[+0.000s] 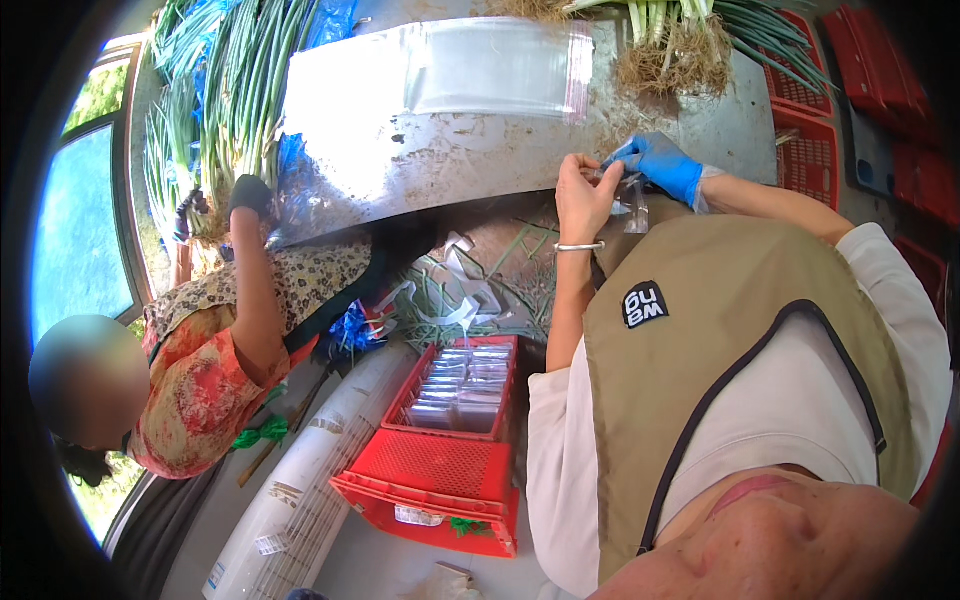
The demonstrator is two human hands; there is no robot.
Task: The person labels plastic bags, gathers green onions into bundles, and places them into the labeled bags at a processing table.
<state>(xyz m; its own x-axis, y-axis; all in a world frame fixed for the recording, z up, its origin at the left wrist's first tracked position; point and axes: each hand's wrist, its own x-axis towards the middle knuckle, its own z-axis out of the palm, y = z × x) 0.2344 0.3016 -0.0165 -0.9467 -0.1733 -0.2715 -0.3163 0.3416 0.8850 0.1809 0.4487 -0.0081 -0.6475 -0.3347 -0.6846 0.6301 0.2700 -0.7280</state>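
Observation:
My left hand (586,196), bare with a bangle at the wrist, has its thumb and fingers pinched on thin clear plastic film (637,212) at the table's edge. My right hand (661,166) wears a blue glove with clear plastic at its cuff, and its fingertips meet those of my left hand at the film. The film hangs below both hands; what it belongs to cannot be told. Beyond them lies a long metal-topped table (465,154) with a stack of clear plastic bags (491,67) on it. Green onions with brown roots (675,60) lie behind my right hand.
At the left a co-worker (255,300) in dark gloves handles a pile of green onions (240,97). A red crate of packed plastic bags (465,390) and a tipped red crate (435,480) stand on the floor beside a long white appliance (315,457). Red crates (806,161) stand right of the table.

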